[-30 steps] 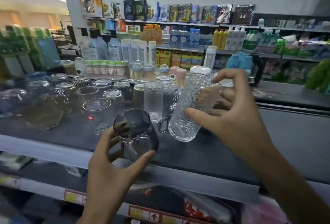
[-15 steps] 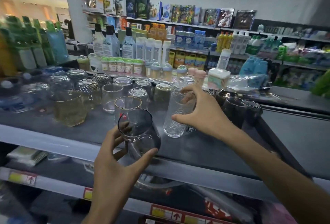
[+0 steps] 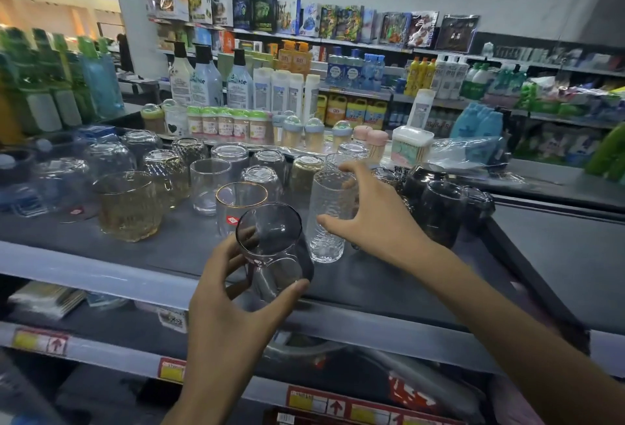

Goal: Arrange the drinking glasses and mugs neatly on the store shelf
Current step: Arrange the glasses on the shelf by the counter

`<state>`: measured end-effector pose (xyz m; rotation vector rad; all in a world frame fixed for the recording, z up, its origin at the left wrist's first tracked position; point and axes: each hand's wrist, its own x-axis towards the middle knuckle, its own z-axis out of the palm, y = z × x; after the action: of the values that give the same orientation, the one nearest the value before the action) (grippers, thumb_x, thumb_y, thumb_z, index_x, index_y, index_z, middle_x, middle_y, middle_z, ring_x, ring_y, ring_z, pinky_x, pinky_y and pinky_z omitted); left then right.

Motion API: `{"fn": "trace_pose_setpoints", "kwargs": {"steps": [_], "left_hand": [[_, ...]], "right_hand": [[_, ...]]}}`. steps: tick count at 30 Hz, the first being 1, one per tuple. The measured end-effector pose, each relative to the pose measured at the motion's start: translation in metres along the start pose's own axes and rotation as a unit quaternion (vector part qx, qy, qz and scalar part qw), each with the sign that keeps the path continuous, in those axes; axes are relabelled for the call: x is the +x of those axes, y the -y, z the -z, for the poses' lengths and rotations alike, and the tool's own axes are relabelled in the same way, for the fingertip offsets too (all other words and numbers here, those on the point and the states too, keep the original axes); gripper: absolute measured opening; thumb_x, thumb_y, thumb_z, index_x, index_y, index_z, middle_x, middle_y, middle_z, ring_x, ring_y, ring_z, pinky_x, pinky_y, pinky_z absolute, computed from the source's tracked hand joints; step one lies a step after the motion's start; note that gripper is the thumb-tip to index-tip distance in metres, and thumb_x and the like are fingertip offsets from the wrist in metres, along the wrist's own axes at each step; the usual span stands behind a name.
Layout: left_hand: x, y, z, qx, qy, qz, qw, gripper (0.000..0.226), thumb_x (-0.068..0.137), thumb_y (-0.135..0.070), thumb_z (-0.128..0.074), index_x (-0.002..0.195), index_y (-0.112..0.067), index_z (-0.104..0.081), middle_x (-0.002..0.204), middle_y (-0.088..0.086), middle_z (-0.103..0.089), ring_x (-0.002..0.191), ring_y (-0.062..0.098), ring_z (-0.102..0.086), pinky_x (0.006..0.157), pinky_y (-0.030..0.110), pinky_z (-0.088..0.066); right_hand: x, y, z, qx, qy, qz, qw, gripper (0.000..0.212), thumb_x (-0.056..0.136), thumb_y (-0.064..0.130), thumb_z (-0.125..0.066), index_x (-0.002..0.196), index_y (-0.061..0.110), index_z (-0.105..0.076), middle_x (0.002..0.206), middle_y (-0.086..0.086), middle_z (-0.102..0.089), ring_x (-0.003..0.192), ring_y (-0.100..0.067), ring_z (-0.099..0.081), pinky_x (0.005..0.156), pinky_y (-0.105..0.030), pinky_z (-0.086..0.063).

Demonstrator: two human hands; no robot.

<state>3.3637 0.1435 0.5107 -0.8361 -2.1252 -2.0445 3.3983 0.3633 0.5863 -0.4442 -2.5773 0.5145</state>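
Observation:
My left hand (image 3: 230,296) grips a smoky grey glass (image 3: 270,248), tilted with its mouth toward me, over the front edge of the dark shelf (image 3: 101,255). A tall textured clear glass (image 3: 329,218) stands upright on the shelf just right of it. My right hand (image 3: 375,218) is beside that glass with fingers spread, thumb in front of it and fingertips behind its rim, loosely around it. A gold-rimmed clear glass (image 3: 236,201) stands directly behind the grey one.
An amber ribbed mug (image 3: 128,208) stands front left. Several clear glasses (image 3: 223,157), many upside down, fill the back rows. Dark tinted glasses (image 3: 439,208) cluster at the right by the shelf's raised divider (image 3: 527,275). Small jars line the rear edge; a lower shelf lies below.
My right hand has set the textured glass upright on the shelf beside the grey glass and loosened its fingers. My left hand still holds the grey glass in about the same spot.

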Motion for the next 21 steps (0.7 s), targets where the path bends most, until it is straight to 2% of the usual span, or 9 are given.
{"fn": "trace_pose_setpoints", "kwargs": {"steps": [2, 3, 5, 8, 11, 13, 15, 18, 21], "left_hand": [[-0.003, -0.006, -0.002, 0.001, 0.004, -0.001, 1.000, 0.076, 0.058, -0.042, -0.090, 0.127, -0.043, -0.060, 0.120, -0.033, -0.065, 0.111, -0.013, -0.059, 0.093, 0.026, -0.051], [-0.005, -0.009, -0.004, 0.000, 0.008, -0.003, 1.000, 0.076, 0.057, -0.041, -0.091, 0.127, -0.044, -0.060, 0.120, -0.032, -0.065, 0.112, -0.013, -0.059, 0.093, 0.026, -0.051], [-0.010, -0.018, -0.012, -0.003, 0.022, -0.013, 1.000, 0.077, 0.056, -0.040, -0.091, 0.127, -0.044, -0.060, 0.121, -0.032, -0.066, 0.113, -0.011, -0.060, 0.091, 0.023, -0.052], [-0.017, -0.034, -0.035, -0.011, 0.073, -0.026, 0.997, 0.079, 0.053, -0.046, -0.090, 0.126, -0.046, -0.061, 0.120, -0.030, -0.067, 0.114, -0.007, -0.063, 0.089, 0.020, -0.052], [-0.022, -0.045, -0.066, -0.025, 0.123, -0.028, 0.992, 0.081, 0.053, -0.043, -0.093, 0.127, -0.046, -0.061, 0.118, -0.026, -0.070, 0.113, -0.005, -0.065, 0.089, 0.022, -0.054], [-0.021, -0.049, -0.092, -0.027, 0.147, -0.033, 0.988, 0.084, 0.053, -0.043, -0.095, 0.129, -0.044, -0.059, 0.117, -0.024, -0.071, 0.113, -0.006, -0.064, 0.090, 0.020, -0.056], [-0.016, -0.051, -0.118, -0.027, 0.167, -0.030, 0.985, 0.083, 0.055, -0.048, -0.099, 0.126, -0.039, -0.058, 0.115, -0.019, -0.073, 0.112, -0.002, -0.066, 0.093, 0.026, -0.058], [-0.008, -0.049, -0.156, -0.024, 0.183, -0.025, 0.982, 0.077, 0.052, -0.054, -0.093, 0.118, -0.043, -0.055, 0.113, -0.013, -0.074, 0.110, 0.005, -0.069, 0.096, 0.037, -0.058], [0.000, -0.041, -0.183, -0.017, 0.198, -0.023, 0.980, 0.075, 0.053, -0.047, -0.095, 0.116, -0.043, -0.056, 0.110, -0.017, -0.073, 0.107, 0.002, -0.069, 0.094, 0.034, -0.058]], "right_hand": [[-0.011, 0.001, 0.006, -0.002, -0.035, 0.007, 0.999, 0.081, 0.082, 0.052, -0.080, 0.147, 0.029, -0.036, 0.136, 0.003, -0.056, 0.117, -0.015, -0.059, 0.102, -0.038, -0.051], [-0.020, 0.002, 0.011, 0.006, -0.060, 0.013, 0.998, 0.076, 0.084, 0.051, -0.079, 0.145, 0.030, -0.040, 0.134, 0.005, -0.058, 0.116, -0.012, -0.060, 0.103, -0.039, -0.052], [-0.048, 0.002, 0.024, 0.055, -0.102, 0.031, 0.993, 0.059, 0.088, 0.043, -0.078, 0.139, 0.029, -0.051, 0.124, 0.011, -0.062, 0.110, -0.004, -0.062, 0.098, -0.034, -0.056], [-0.101, -0.004, 0.044, 0.183, -0.109, 0.028, 0.977, 0.036, 0.092, 0.026, -0.075, 0.126, 0.026, -0.065, 0.113, 0.015, -0.070, 0.107, -0.002, -0.067, 0.091, -0.021, -0.057], [-0.139, -0.017, 0.060, 0.268, -0.089, -0.002, 0.959, 0.022, 0.097, 0.034, -0.065, 0.119, 0.033, -0.068, 0.110, 0.020, -0.073, 0.106, -0.001, -0.069, 0.088, -0.014, -0.053], [-0.149, -0.030, 0.071, 0.290, -0.095, -0.022, 0.952, 0.024, 0.092, 0.046, -0.062, 0.115, 0.038, -0.067, 0.108, 0.024, -0.073, 0.105, 0.002, -0.069, 0.085, -0.011, -0.051], [-0.152, -0.045, 0.080, 0.297, -0.108, -0.053, 0.947, 0.026, 0.084, 0.051, -0.067, 0.109, 0.043, -0.065, 0.104, 0.027, -0.071, 0.103, 0.003, -0.068, 0.081, -0.013, -0.053], [-0.146, -0.070, 0.086, 0.291, -0.117, -0.087, 0.945, 0.027, 0.081, 0.048, -0.075, 0.104, 0.050, -0.061, 0.101, 0.032, -0.067, 0.100, 0.004, -0.067, 0.079, -0.015, -0.055], [-0.140, -0.090, 0.086, 0.301, -0.121, -0.113, 0.939, 0.026, 0.088, 0.034, -0.078, 0.101, 0.049, -0.060, 0.094, 0.034, -0.067, 0.091, 0.006, -0.068, 0.073, -0.014, -0.055]]}}
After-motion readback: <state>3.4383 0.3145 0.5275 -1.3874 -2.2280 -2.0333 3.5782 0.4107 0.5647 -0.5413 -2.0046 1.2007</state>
